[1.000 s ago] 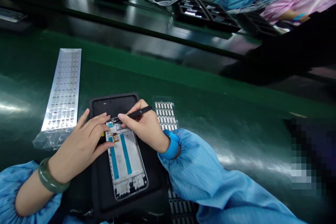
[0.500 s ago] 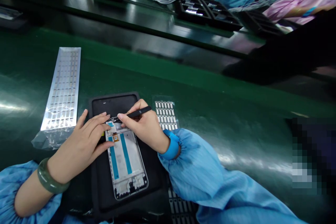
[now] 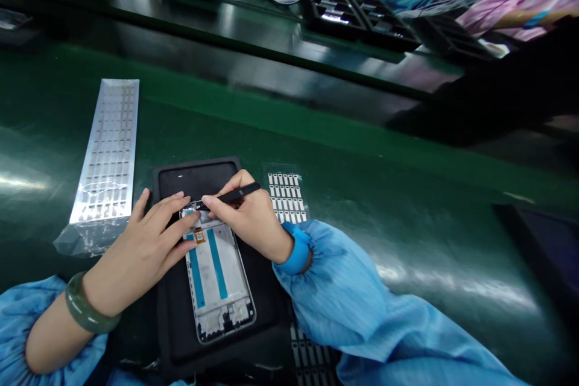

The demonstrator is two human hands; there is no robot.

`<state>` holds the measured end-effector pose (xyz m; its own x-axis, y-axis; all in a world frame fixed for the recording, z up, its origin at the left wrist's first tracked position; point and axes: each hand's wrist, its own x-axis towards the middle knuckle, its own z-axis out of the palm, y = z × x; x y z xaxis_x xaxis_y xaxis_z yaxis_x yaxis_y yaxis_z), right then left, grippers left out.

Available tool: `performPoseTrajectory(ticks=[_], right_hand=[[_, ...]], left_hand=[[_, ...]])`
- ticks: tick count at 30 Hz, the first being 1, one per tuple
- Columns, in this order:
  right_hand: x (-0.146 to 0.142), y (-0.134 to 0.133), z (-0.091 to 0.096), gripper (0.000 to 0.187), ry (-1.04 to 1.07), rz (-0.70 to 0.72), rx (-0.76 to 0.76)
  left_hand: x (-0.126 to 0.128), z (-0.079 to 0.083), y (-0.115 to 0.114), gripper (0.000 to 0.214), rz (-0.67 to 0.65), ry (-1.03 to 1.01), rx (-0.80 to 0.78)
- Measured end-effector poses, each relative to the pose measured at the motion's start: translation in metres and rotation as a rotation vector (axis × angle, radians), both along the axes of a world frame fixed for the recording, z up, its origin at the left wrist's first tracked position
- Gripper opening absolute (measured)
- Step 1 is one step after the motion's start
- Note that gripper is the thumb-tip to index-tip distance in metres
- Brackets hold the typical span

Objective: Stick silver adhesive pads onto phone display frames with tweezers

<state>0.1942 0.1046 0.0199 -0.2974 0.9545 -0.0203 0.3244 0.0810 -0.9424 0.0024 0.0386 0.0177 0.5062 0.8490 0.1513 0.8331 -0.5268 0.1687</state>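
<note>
My left hand (image 3: 140, 247): index finger (image 3: 183, 227) now reaches further in over the upper end of the phone frame (image 3: 233, 274)

Frame lies in the black tray (image 3: 196, 180), in front of me, tilted slightly; left fingers open and spread, not wrapped round anything, thumb tip just beside the orange flex piece (image 3: 199, 236); right hand (image 3: 251, 214) pinches black tweezers (image 3: 239, 192), about where they were half a second ago, points down at the frame's top edge; tips too small to tell whether they grip anything; I judge the work is at that top end, better steadied by the shifted finger; sheet of small white-backed parts (image 3: 286, 196) beyond my right wrist
</note>
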Motion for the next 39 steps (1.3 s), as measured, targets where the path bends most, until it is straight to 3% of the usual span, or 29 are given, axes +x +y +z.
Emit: performPoseTrajectory(ticks=[10, 16, 23, 29, 39], right_hand=[[0.001, -0.001, 0.0, 0.025, -0.068, 0.044, 0.049], [-0.001, 0.009, -0.003, 0.028, 0.172, -0.032, 0.066], [-0.008, 0.027, -0.007, 0.021, 0.321, 0.176, 0.032], [-0.005, 0.024, -0.007, 0.015, 0.174, 0.237, 0.064], [-0.005, 0.022, -0.002, 0.011, -0.006, 0.264, 0.288]], left_hand=[[0.007, 0.005, -0.001, 0.035, 0.022, 0.089, 0.019], [0.016, 0.006, -0.003, 0.036, 0.071, 0.118, 0.018], [0.02, 0.003, -0.006, 0.032, 0.138, 0.056, 0.005], [0.019, 0.001, -0.007, 0.035, 0.14, 0.02, -0.005], [0.018, 0.0, -0.006, 0.036, 0.125, -0.012, -0.017]])
